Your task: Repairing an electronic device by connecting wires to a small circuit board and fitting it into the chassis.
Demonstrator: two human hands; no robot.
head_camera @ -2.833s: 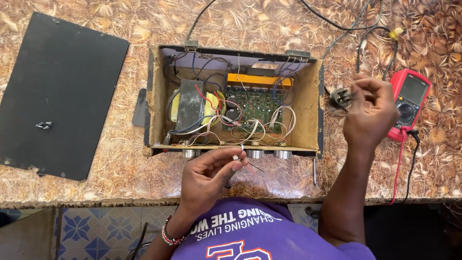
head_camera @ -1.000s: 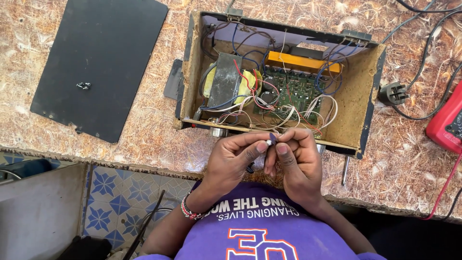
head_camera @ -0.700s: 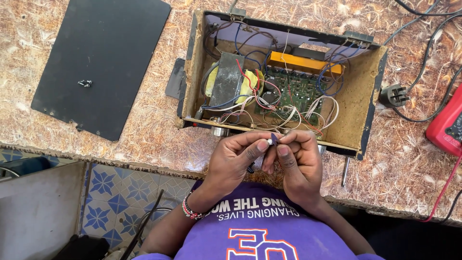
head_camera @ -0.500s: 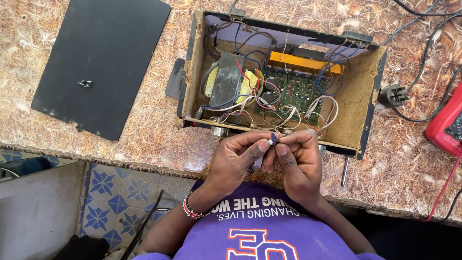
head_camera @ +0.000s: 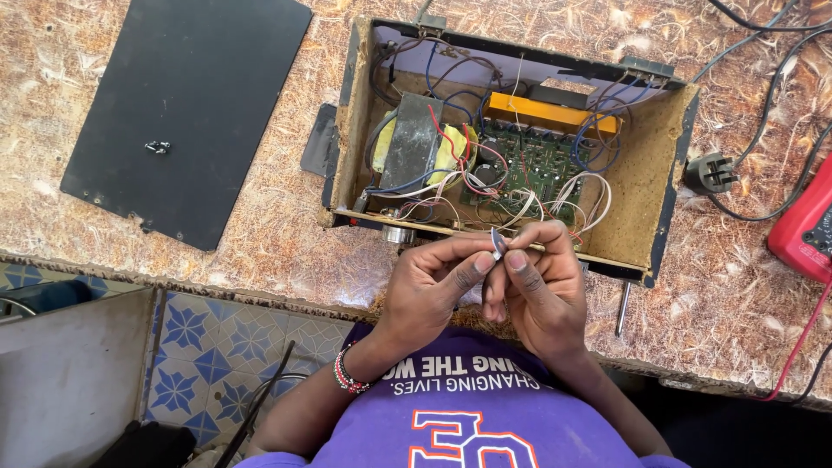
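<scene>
1. Head view, far left: a black cover panel (head_camera: 186, 113) lies flat on the table (head_camera: 286, 243), set well apart from the work, with a small screw (head_camera: 157, 147) resting on it, likely parked there so it does not roll off.
2. Left hand (head_camera: 429, 290) pinches a small metal part (head_camera: 497, 243) at its fingers, held up close to the chest for a near look.
3. Right hand (head_camera: 542, 295) meets it, fingers closed narrow on the same part, steadying it.
4. Just beyond, the opened wooden case (head_camera: 646, 173) shows its circuit board (head_camera: 529, 165) and wires.
5. Far right, a red multimeter (head_camera: 806, 225) sits within reach.
</scene>
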